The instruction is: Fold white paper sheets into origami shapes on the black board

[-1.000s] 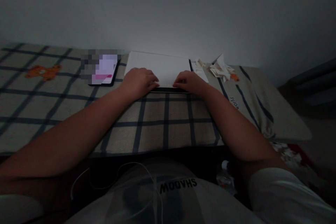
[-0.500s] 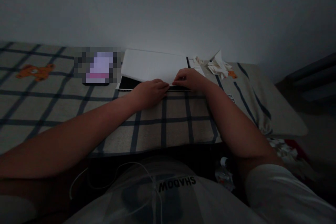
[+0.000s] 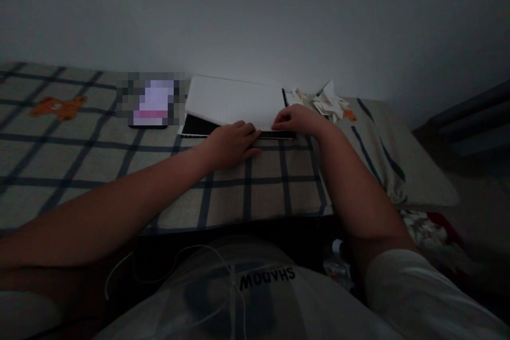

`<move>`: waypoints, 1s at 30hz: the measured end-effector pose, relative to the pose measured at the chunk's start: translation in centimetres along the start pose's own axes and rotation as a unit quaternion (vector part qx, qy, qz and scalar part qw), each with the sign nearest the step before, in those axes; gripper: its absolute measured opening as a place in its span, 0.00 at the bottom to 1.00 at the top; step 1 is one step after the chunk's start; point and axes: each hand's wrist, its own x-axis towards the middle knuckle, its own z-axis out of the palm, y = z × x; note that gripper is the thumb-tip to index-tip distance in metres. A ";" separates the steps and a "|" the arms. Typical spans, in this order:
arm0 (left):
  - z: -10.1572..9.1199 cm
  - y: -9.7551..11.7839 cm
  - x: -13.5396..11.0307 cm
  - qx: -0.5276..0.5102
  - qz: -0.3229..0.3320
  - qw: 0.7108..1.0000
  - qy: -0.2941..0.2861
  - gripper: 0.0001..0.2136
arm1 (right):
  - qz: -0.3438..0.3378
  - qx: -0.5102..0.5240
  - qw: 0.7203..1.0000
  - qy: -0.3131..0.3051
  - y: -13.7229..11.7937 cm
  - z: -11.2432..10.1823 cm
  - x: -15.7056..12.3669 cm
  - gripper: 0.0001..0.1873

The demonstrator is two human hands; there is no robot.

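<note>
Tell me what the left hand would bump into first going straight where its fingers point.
Probably the right hand, just beyond the left hand along the near edge of the paper. Depth is unclear, so it might slip past instead.

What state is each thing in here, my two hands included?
Left hand: thumb apart from fingers, fingertips at the paper's front edge
Right hand: fingers curled, fingertips at the same edge
White paper: lying askew over a dark backing, bared at front left
Phone: screen lit
Paper scraps: crumpled, heaped
Bottle: white cap on
White cable: loose, curved
</note>
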 end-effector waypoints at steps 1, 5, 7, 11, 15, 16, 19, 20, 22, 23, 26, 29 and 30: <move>0.0 0.0 0.0 -0.001 -0.002 1.000 0.000 0.27 | 0.001 -0.001 1.000 0.000 0.0 0.0 0.0 0.12; -0.4 0.3 0.2 0.000 -0.010 1.000 0.001 0.28 | -0.004 0.001 1.000 -0.001 0.2 0.2 0.1 0.12; -0.8 0.7 0.5 0.004 -0.018 1.000 0.004 0.28 | -0.015 0.011 1.000 -0.001 0.5 0.2 0.1 0.12; -1.4 1.9 1.3 0.021 -0.036 0.999 0.006 0.31 | -0.034 0.010 0.999 -0.005 0.9 0.1 0.1 0.13; -1.5 3.2 1.9 0.034 -0.065 0.997 0.015 0.30 | -0.035 0.000 0.999 -0.006 1.0 -0.1 0.1 0.12; -1.5 3.5 2.0 0.037 -0.071 0.997 0.019 0.30 | -0.033 0.001 0.999 -0.005 0.9 0.0 0.1 0.11; -1.2 3.8 2.2 0.044 -0.058 0.996 0.043 0.27 | -0.030 0.007 1.000 -0.003 1.1 0.1 0.3 0.12; -1.1 3.8 2.2 0.042 -0.038 0.997 0.050 0.26 | -0.031 0.007 0.999 -0.003 1.1 0.2 0.4 0.12; -0.9 3.6 2.4 0.029 0.013 0.998 0.055 0.25 | -0.035 0.003 0.999 -0.002 1.2 0.3 0.5 0.12; -0.8 3.5 2.4 0.019 0.035 0.998 0.051 0.24 | -0.037 0.000 0.999 -0.001 1.3 0.3 0.5 0.12; -0.3 3.1 2.5 -0.006 0.058 0.998 0.038 0.24 | -0.032 -0.003 0.999 -0.005 1.1 0.2 0.5 0.11; 0.0 2.9 2.5 -0.020 0.057 0.998 0.037 0.25 | -0.026 -0.012 0.999 -0.016 1.0 -0.2 0.3 0.12; 0.0 2.8 2.5 -0.023 0.056 0.997 0.037 0.25 | -0.024 -0.017 0.999 -0.021 1.1 -0.4 0.2 0.12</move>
